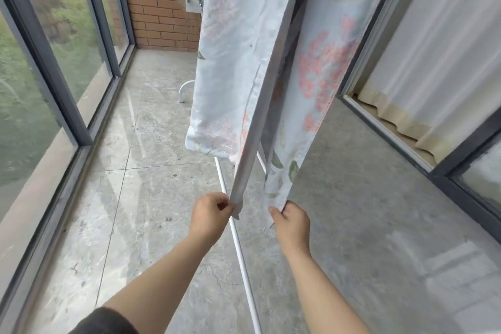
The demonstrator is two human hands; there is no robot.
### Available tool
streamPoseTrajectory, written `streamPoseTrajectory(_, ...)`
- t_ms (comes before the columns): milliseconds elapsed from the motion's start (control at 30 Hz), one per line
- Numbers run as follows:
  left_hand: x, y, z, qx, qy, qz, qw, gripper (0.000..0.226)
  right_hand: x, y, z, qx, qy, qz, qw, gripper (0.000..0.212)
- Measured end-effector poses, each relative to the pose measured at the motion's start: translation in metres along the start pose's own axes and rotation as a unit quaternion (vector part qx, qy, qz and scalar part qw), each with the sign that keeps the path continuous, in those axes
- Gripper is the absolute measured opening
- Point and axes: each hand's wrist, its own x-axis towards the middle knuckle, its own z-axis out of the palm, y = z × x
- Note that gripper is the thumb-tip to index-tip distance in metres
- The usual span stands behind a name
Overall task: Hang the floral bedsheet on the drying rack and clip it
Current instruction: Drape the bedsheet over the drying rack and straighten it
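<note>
Setting: balcony with a grey tiled floor [130, 198], tall windows [54, 62] down the left, a brick wall [162, 8] at the far end, and a pale curtain [433, 62] behind a sliding door on the right.
Bedsheet [227, 62]: draped over the top of the rack and hanging in long folds, pale blue with pink flowers; upper edge out of view.
Folds: a shorter one hanging free on the left, a middle one seen edge-on, a longer one on the right.
Rack [240, 249]: white tube lying along the floor between the two arms, with a curved foot farther off beside the left fold; upper bars hidden under the cloth.
Left hand [210, 214]: curled, thumb and fingers pinching the bottom corner of the middle fold, drawn taut.
Right hand [292, 222]: curled round the bottom corner of the right fold, thumb on the near face.
Clips: none in view.
Step in hand: most likely the end of hanging, with both bottom corners tugged down and toward the body to straighten and level the folds; clipping not yet begun.
Next move: probably an even pull to take out the slack, then a release of both corners and a reach for clips, to be set up top where cloth crosses bar; whereabouts of the clips impossible to tell.
</note>
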Motion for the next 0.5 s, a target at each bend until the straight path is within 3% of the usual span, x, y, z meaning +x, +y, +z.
streamPoseTrajectory(100, -0.003, -0.003, 0.005, -0.045, -0.026, -0.022, 0.998, 0.027, -0.005, 0.008, 0.0, 0.021, -0.011, 0.03, 0.999, 0.053)
streamPoseTrajectory(233, -0.009, -0.006, 0.009, -0.063, -0.05, -0.024, 0.996, 0.021, -0.013, 0.015, 0.0, 0.022, -0.009, 0.032, 0.999, 0.063)
streamPoseTrajectory(333, -0.015, -0.005, 0.013, -0.049, -0.057, -0.016, 0.997, 0.025, -0.015, 0.019, 0.004, 0.037, -0.016, 0.038, 0.998, 0.061)
streamPoseTrajectory(500, -0.024, -0.005, 0.022, -0.064, -0.04, -0.026, 0.997, 0.025, -0.027, 0.027, 0.008, 0.077, -0.03, 0.066, 0.994, 0.041)
